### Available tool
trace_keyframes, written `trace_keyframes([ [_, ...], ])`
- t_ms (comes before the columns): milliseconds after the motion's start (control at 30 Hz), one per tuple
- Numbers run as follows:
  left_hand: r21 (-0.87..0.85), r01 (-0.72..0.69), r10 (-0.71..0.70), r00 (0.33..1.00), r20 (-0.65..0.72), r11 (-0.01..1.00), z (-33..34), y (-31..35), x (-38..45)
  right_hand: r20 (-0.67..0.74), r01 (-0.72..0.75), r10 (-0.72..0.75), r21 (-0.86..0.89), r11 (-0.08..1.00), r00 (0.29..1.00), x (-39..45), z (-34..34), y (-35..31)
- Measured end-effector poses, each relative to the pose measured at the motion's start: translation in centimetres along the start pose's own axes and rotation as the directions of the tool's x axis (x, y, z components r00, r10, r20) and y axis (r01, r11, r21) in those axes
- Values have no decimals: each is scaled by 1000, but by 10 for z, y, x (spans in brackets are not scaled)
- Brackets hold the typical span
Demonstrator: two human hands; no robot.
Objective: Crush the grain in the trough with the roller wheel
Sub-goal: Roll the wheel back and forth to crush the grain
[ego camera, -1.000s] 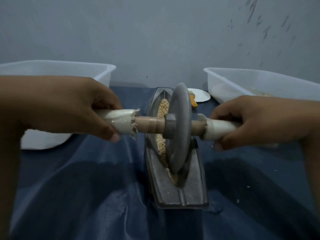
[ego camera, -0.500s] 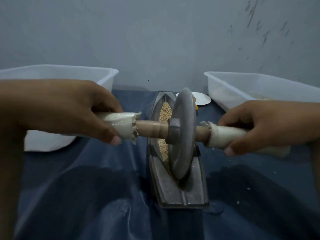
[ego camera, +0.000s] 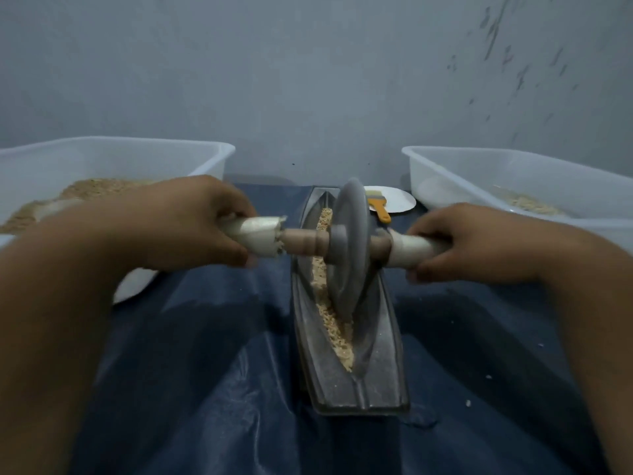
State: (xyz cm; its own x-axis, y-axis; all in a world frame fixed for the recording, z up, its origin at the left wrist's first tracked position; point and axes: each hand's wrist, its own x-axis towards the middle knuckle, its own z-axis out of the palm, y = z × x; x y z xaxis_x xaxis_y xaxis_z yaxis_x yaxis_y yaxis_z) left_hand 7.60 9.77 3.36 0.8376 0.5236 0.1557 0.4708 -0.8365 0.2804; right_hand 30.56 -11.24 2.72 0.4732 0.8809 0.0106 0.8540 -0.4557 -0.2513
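A grey metal roller wheel (ego camera: 349,248) stands on edge in a long boat-shaped metal trough (ego camera: 376,368) that runs away from me on a dark blue cloth. Pale crushed grain (ego camera: 334,323) lies along the trough's groove, showing both in front of and behind the wheel. A wooden axle passes through the wheel, with white wrapping on both ends. My left hand (ego camera: 185,221) grips the left wrapped handle. My right hand (ego camera: 476,241) grips the right one. The wheel sits at the middle to far part of the trough.
A white plastic tub (ego camera: 191,156) with brownish ground material stands at the left. Another white tub (ego camera: 455,173) with a little grain stands at the right. Behind the trough a white plate (ego camera: 400,200) holds a small orange-handled brush (ego camera: 378,207). A grey wall is close behind.
Both hands have pushed the wheel away from me along the trough. More crushed grain now shows in the near part of the groove. The view has tilted down a little.
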Motion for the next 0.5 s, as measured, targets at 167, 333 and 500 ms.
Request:
trace_keyframes([
  [167, -67, -58, 71, 973, 219, 996, -20, -11, -17, 269, 77, -83, 33, 996, 960, -26, -23, -3],
  [333, -30, -17, 14, 997, -73, 999, 3, -1, 3, -98, 26, -25, 15, 1000, 995, 8, 11, 0],
  [500, 9, -8, 10, 979, -202, 1000, 20, 6, 10, -150, -4, 9, 29, 1000, 989, 20, 24, 1],
])
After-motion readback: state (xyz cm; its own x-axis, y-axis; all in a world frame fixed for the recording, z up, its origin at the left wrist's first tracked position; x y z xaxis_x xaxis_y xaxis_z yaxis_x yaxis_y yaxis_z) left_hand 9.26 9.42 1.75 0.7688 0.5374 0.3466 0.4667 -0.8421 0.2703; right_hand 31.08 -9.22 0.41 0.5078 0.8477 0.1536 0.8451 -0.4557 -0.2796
